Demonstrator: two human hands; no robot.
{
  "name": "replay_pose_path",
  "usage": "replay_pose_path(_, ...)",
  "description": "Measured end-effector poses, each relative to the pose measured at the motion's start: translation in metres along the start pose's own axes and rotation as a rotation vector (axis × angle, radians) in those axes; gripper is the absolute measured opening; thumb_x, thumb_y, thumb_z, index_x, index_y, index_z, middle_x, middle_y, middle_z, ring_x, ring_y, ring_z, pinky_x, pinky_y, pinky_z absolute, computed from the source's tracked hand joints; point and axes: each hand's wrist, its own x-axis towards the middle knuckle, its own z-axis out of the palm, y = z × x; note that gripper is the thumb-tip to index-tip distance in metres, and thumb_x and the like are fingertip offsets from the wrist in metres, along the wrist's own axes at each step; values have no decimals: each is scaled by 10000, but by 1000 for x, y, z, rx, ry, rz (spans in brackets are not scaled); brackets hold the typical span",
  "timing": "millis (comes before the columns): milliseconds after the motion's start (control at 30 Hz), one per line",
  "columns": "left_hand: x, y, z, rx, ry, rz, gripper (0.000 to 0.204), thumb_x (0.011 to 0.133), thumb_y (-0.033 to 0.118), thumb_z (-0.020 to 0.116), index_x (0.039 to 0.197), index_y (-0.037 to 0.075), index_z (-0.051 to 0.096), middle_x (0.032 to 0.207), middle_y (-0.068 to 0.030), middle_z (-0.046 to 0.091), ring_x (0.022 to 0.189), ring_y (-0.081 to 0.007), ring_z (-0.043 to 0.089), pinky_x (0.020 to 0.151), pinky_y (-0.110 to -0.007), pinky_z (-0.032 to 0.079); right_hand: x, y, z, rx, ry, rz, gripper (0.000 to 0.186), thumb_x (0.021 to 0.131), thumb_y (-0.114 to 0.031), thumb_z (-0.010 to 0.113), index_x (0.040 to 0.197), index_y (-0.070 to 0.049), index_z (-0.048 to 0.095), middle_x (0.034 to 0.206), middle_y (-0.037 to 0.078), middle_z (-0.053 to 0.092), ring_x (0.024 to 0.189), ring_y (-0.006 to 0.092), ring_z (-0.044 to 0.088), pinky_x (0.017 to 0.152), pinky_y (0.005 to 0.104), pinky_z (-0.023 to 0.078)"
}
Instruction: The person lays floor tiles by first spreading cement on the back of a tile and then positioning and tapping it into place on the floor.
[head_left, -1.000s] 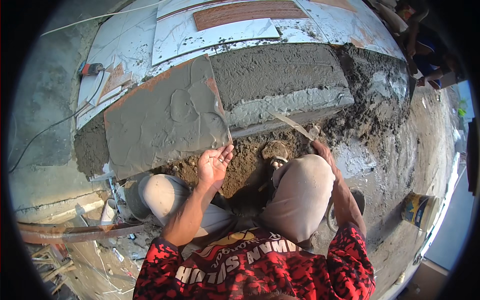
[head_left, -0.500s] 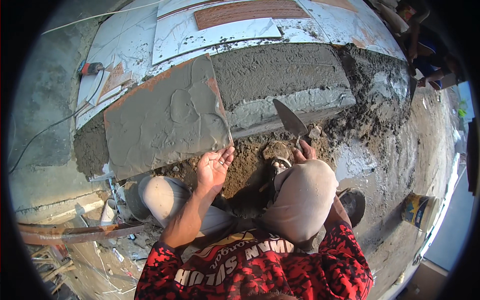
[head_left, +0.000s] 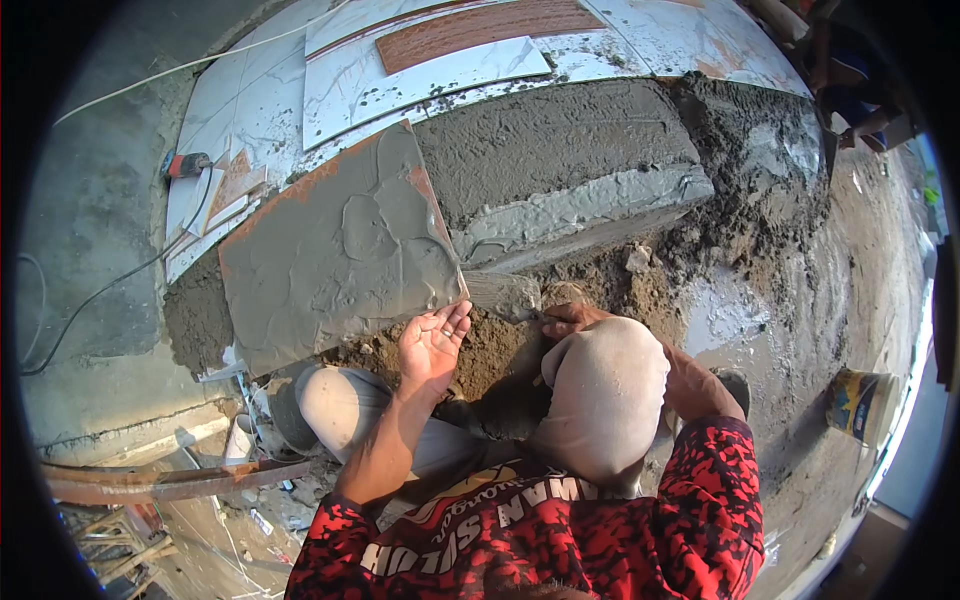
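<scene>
A large tile (head_left: 330,255) lies to the left, its upturned back coated with wet grey mortar and reddish along the bare edges. My left hand (head_left: 433,345) is palm up at its near right corner, fingers closed on the edge. Closed around a trowel's handle, my right hand (head_left: 580,318) is beside my right knee, which partly hides it. The mortar-smeared blade of the trowel (head_left: 503,292) points left, its tip at the tile's right edge by my left fingers. Beyond it runs a mortar-covered step (head_left: 570,150) with a smoother wet band along its front.
White marbled tiles (head_left: 260,110) with a brown strip (head_left: 490,35) cover the far surface. A red power tool (head_left: 187,165) and its cord lie at the left. A bucket (head_left: 860,405) stands at the right; another person (head_left: 860,95) is at the far right. Loose soil (head_left: 485,350) lies below the step.
My right hand has brought the trowel left and lower, turning its blade from pointing away to pointing at the tile's edge. My left hand stays at the tile's corner.
</scene>
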Motion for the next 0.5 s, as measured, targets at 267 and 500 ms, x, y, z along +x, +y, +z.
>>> replay_pose_path(267, 11, -12, 10, -29, 77, 13, 200, 837, 118, 467, 941, -36, 541, 1160, -217, 599, 1099, -305, 583, 929, -399, 475, -154, 86, -49, -581, 663, 177, 370, 819, -191, 640, 1105, -6, 496, 891, 206, 618, 812, 380, 600, 714, 412, 473)
replay_pose_path(500, 16, -14, 10, 12, 68, 37, 249, 822, 137, 474, 949, -56, 568, 1167, -219, 604, 1122, -312, 576, 939, -402, 463, -194, 54, -42, -174, 1144, 96, 425, 897, -299, 590, 1184, -5, 483, 819, 77, 544, 653, 152, 527, 583, 311, 462)
